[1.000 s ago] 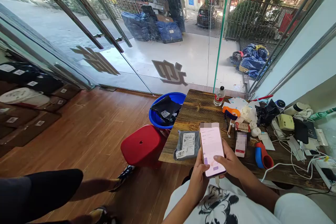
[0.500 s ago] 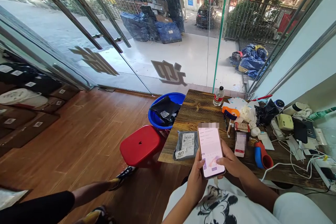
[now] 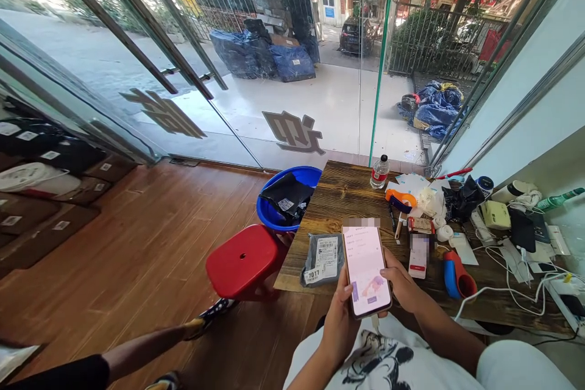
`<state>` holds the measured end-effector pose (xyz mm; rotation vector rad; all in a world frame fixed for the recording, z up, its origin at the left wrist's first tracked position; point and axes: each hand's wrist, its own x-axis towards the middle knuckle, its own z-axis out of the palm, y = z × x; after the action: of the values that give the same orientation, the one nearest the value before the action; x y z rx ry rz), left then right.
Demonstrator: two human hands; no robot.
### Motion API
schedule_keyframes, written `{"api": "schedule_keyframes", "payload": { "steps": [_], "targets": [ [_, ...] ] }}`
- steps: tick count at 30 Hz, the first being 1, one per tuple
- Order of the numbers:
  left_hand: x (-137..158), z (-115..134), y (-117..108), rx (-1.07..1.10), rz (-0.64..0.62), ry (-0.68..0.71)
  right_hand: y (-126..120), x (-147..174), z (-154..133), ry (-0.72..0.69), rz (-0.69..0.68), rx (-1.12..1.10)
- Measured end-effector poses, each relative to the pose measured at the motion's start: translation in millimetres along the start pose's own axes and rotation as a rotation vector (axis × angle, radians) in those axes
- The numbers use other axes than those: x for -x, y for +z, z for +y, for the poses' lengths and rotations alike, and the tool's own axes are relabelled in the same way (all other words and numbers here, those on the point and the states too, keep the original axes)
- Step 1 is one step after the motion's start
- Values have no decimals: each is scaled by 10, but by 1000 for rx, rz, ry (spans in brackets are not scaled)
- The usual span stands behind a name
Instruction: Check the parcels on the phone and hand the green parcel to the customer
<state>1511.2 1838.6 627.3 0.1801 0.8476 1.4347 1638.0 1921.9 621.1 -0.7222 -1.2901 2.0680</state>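
Observation:
A smartphone [image 3: 365, 265] with a lit, pale pink screen is held upright over the table's front edge. My left hand [image 3: 342, 311] wraps its lower left side, thumb at the screen's edge. From the right, my right hand [image 3: 398, 280] grips the other side, its thumb bent at the screen's right edge. A white cable shows under the phone. Just left of it, a grey parcel bag [image 3: 322, 259] with a white label marked 7017 lies on the wooden table [image 3: 342, 192].
A bottle [image 3: 379, 172], tape dispensers [image 3: 458, 275], cables and several small items crowd the table's right half. Left of the table stand a red stool [image 3: 244, 260] and a blue tub [image 3: 265, 210] holding dark bags. Another person's leg [image 3: 146, 341] extends at lower left. Glass doors lie ahead.
My right thumb has moved from over the lower screen to its right edge. The phone stays in both hands. The view has shifted slightly.

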Motion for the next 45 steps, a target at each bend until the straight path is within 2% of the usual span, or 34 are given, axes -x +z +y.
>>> {"api": "schedule_keyframes", "payload": {
  "steps": [3, 8, 12, 21, 29, 35, 41, 45],
  "targets": [
    [-5, 13, 23, 3, 6, 1, -13, 10, -7, -16, -52, 0],
    [-30, 24, 19, 27, 8, 28, -48, 45, -24, -88, -116, 177],
    [-31, -5, -35, 64, -6, 43, -40, 60, -19, -116, -169, 173],
    [-67, -225, -260, 111, 33, 57, -71, 95, -31, -145, -189, 254],
    [-51, -224, -276, 149, 107, 19, -24, 106, -102, -177, -213, 236],
    [-57, -232, -287, 172, 101, 12, -24, 105, -82, -173, -208, 230],
    [-32, -213, -239, 142, 42, 62, -24, 108, -105, -180, -200, 252],
    [-49, -237, -277, 137, 58, 76, -34, 109, -123, -198, -210, 257]
  ]
}}
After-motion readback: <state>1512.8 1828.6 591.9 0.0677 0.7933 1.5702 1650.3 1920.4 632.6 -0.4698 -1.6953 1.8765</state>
